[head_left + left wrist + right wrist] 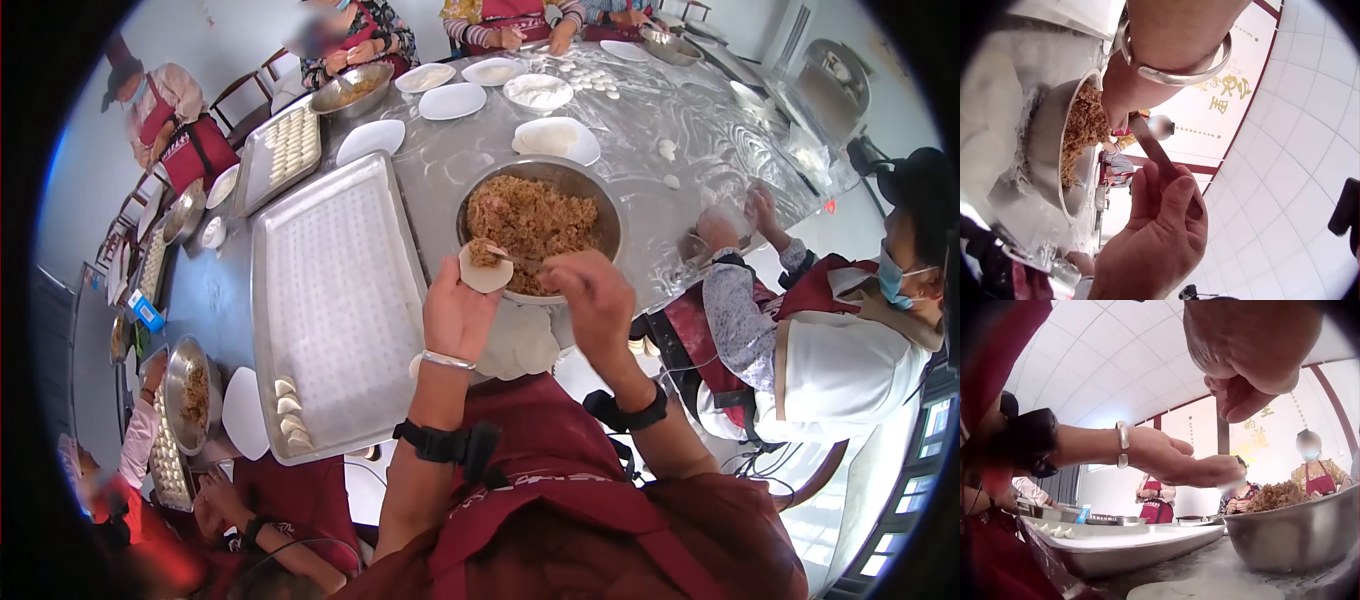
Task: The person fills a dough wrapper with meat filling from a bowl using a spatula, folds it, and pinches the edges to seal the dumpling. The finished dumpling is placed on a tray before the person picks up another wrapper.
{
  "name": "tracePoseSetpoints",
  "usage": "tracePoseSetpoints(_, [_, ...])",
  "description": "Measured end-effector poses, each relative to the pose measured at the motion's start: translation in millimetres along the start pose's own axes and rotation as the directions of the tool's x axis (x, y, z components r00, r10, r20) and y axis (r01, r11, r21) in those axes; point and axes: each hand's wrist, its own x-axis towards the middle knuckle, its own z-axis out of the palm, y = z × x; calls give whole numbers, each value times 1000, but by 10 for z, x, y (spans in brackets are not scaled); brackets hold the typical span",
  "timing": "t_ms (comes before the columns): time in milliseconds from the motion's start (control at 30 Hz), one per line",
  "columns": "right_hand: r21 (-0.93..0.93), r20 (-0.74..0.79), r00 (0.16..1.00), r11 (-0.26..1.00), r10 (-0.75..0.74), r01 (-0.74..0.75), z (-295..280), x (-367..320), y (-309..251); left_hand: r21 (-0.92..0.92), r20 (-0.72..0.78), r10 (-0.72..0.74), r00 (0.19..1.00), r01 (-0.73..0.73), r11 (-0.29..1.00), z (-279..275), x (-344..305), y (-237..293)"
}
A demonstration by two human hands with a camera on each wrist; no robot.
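Observation:
My left hand (458,318) lies palm up with fingers extended, and a round dumpling wrapper (486,277) rests on them. On the wrapper sits a small lump of brown filling (484,254). In the right wrist view the left thumb stands apart from the wrapper. My right hand (597,298) grips a flat metal spatula (1159,155), its tip over the filling on the wrapper. Just beyond both hands is a steel bowl (614,238) heaped with brown filling mix (538,220). Loose wrappers (527,343) lie in a pile below the bowl, between my forearms.
Left of my hands a large metal tray (335,270) holds several folded dumplings (291,418) in its near corner. Plates (452,102) and another dumpling tray (283,150) stand farther back. A person (800,320) works close on my right; others sit around the floury table (690,110).

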Motion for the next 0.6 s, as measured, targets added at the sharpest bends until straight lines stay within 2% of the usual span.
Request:
tracePoseSetpoints(33, [-156,70,980,969,-184,193,7,-30,-4,-5,-13,2,1000,-2,1000,-14,1,0])
tracePoseSetpoints(67, [-289,165,922,877,-349,384,25,-69,-11,-9,-25,5,1000,-5,1000,-36,-2,7])
tracePoseSetpoints(100, [-267,160,943,907,-291,325,69,-121,-46,-12,-39,7,999,-7,1000,-62,-11,12])
tracePoseSetpoints(200, [-230,176,949,926,-262,299,28,-128,-64,-3,-40,-20,999,20,1000,-163,-40,62])
tracePoseSetpoints(300, [-201,117,982,965,-146,168,-168,-65,-84,-68,-49,-10,999,6,998,-190,-91,93])
tracePoseSetpoints(333, [-34,94,995,998,-45,48,-181,-59,-77,-75,-37,-18,999,15,997,-167,-113,97])
tracePoseSetpoints(400, [301,94,982,936,163,-184,-205,-55,-60,-87,-11,-36,999,35,996,-75,-174,107])
tracePoseSetpoints(433, [359,126,981,915,148,-184,-229,-59,4,-62,-18,-51,999,50,997,-47,-212,97])
tracePoseSetpoints(600, [348,149,981,922,126,-171,-255,-93,93,87,-19,-90,996,91,992,45,-318,57])
